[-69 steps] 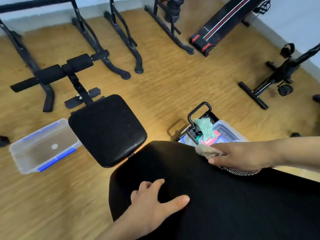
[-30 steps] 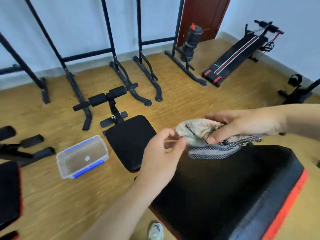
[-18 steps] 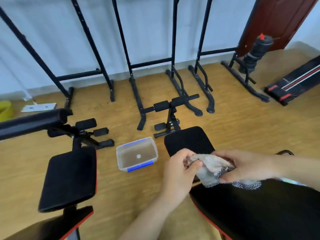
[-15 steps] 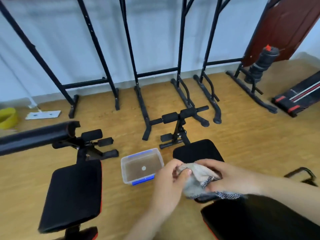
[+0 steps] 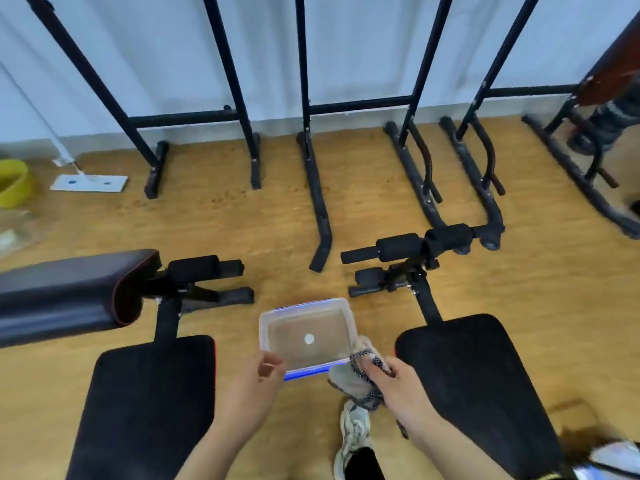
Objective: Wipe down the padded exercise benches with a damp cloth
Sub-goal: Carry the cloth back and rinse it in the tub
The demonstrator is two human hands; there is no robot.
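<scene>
The cloth (image 5: 354,384) is bunched in the right hand (image 5: 398,388), fingers curled round it, at the near corner of the clear tub (image 5: 264,332) on the floor, between the left bench pad (image 5: 145,407) and the right bench pad (image 5: 478,386). The left hand (image 5: 254,389) hangs by the tub's other near corner, fingers loosely curled and holding nothing.

light: bright, even — shadows: soft | blur: slight motion smear | edges: wide-angle bowing
</scene>
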